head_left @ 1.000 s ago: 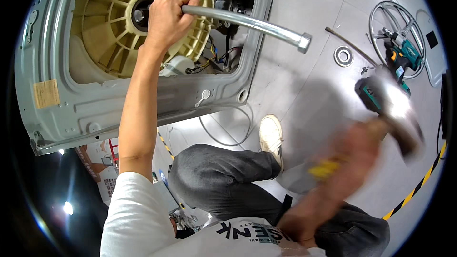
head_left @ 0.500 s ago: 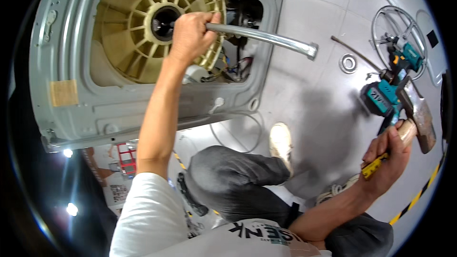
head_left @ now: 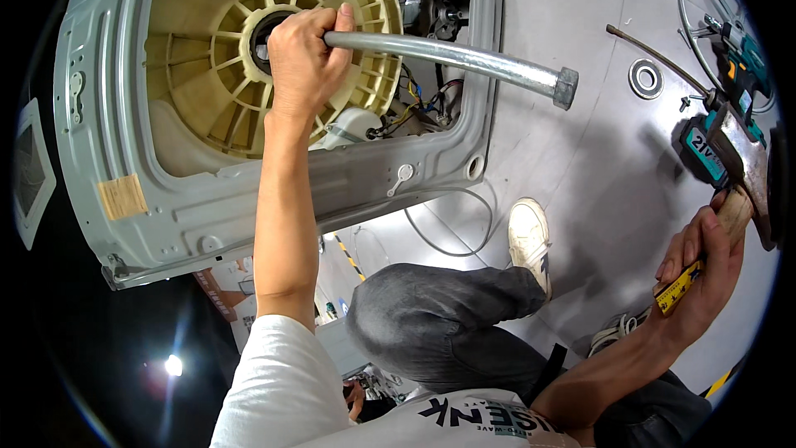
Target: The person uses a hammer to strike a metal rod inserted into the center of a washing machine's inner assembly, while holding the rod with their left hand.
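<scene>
My left hand is wrapped round a grey metal bar with a hex-shaped end. The bar's near end is hidden by the fist, which sits in front of the dark hub opening. That hub is the centre of a ribbed, cream plastic tub inside a grey metal cabinet. At the right, my right hand grips a hammer by its wooden handle. Its broad steel head points away from me, and a yellow-and-black label shows below my palm.
Beyond the hammer lie a teal cordless power tool, a thin rod, a metal ring and a spoked pulley wheel. A grey hose loops by the cabinet. Wires hang within the cabinet opening.
The view has shifted, so the cabinet and floor items sit differently in the picture. Both hands keep their grips; the hammer now overlaps the power tool more.
</scene>
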`<state>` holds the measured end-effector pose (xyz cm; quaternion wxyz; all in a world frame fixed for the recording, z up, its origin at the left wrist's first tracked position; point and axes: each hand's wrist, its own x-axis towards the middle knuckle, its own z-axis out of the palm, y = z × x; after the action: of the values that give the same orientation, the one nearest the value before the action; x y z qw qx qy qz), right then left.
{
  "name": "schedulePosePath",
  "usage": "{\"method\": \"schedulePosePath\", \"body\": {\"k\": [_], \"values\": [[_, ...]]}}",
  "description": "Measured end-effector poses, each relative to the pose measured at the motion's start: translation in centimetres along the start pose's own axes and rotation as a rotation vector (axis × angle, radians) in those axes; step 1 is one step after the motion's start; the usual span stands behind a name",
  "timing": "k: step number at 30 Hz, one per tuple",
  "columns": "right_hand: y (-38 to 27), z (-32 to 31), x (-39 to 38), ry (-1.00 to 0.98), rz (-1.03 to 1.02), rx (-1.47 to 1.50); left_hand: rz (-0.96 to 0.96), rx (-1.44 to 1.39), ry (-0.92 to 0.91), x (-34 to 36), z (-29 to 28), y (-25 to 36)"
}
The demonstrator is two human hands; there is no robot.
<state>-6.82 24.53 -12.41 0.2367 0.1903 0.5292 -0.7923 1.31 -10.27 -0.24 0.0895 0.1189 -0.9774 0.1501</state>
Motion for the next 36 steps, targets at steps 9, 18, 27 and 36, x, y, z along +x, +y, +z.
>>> {"method": "schedulePosePath", "body": {"k": [9,18,27,36], "values": [[0.5,-0.4,0.3,-0.052,-0.07,-0.008,-0.007,0.0,-0.012,0.1,0.4,-0.3],[0.8,-0.9,0.4,-0.091,-0.079,0.02,-0.014,-0.017,0.01,0.2,0.4,-0.2],[0.8,-0.6,0.2,-0.084,-0.088,-0.014,0.007,0.007,0.007,0.2,0.2,-0.3],[0.9,-0.6,0.0,-0.086,-0.088,-0.001,0.009,0.002,0.015,0.1,0.1,-0.4]]}}
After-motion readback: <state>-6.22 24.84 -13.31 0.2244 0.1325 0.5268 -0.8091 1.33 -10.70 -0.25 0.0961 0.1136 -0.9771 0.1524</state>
